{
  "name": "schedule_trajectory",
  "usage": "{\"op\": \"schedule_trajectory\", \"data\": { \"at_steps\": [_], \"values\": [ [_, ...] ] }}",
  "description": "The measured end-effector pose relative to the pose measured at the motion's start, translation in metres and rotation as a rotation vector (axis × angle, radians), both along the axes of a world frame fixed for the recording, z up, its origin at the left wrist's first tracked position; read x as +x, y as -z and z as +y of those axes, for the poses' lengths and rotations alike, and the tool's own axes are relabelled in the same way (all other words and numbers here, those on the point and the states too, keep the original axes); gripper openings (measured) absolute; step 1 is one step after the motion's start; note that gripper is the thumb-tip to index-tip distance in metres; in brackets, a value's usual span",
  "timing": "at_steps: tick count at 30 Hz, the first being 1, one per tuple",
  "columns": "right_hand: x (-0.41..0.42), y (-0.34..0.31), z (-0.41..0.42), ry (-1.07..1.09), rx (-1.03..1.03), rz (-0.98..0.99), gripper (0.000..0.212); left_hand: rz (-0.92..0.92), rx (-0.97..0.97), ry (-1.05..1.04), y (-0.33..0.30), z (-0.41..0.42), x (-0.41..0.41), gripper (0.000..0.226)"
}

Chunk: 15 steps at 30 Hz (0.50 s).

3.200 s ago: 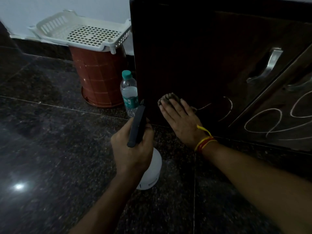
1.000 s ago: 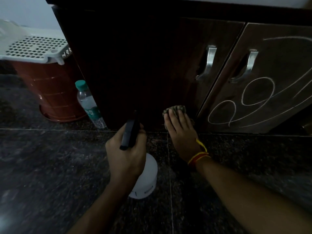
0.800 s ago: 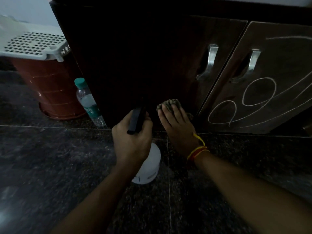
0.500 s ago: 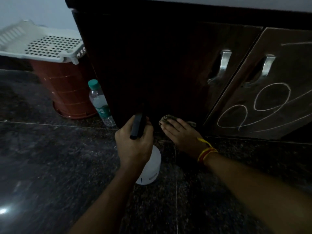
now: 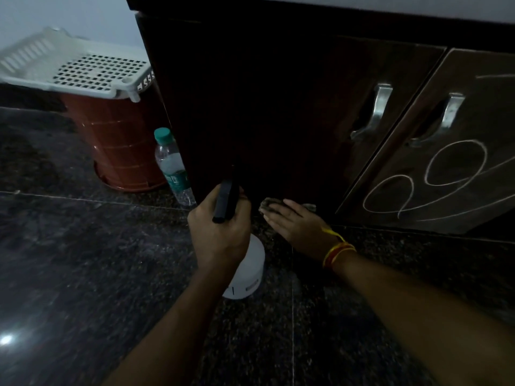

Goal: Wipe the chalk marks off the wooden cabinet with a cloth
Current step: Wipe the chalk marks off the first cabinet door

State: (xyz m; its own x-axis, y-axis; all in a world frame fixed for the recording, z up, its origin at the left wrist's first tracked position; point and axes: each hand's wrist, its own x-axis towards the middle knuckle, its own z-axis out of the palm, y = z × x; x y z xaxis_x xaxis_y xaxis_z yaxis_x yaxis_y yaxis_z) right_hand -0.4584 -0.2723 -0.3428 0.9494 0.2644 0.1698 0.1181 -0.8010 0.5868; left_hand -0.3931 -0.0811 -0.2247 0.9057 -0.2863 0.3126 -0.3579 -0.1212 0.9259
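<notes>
Dark wood fills most of the view: the cabinet (image 5: 278, 107) stands on a speckled stone floor (image 5: 83, 274), its left door now bare of the chalk curve that showed there a few seconds back. The right hand (image 5: 298, 224) lies with straight fingers pressing the cloth (image 5: 267, 204) against the very bottom of that door, lower than half a second ago and almost at the floor line. Only the cloth's ends peep out past the fingers. White chalk marks (image 5: 434, 182) still loop across the right door, below its metal handle (image 5: 451, 112). The left hand (image 5: 220, 232) stays curled round the black trigger of a spray bottle (image 5: 248, 274), whose white body hangs beneath the fist. A clear water bottle (image 5: 172, 168) stands at the cabinet's left corner, beside a red-brown bin (image 5: 117, 146) topped by a white basket (image 5: 83, 71).
</notes>
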Motion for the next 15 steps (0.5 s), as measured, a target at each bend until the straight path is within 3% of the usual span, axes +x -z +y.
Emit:
{"op": "schedule_trajectory", "data": {
  "at_steps": [6,12,15],
  "values": [
    [-0.013,-0.027,-0.012,0.189,0.184,-0.311,0.053,-0.023,-0.029,0.018,-0.005,-0.008,-0.004,0.039],
    [-0.022,-0.039,0.001,0.254,0.313,-0.344,0.059,-0.015,-0.021,0.069,-0.006,-0.016,-0.017,0.036],
    [-0.008,-0.064,0.004,0.296,0.406,-0.505,0.056,-0.032,-0.030,0.079,-0.012,-0.022,-0.016,0.040]
  ]
}}
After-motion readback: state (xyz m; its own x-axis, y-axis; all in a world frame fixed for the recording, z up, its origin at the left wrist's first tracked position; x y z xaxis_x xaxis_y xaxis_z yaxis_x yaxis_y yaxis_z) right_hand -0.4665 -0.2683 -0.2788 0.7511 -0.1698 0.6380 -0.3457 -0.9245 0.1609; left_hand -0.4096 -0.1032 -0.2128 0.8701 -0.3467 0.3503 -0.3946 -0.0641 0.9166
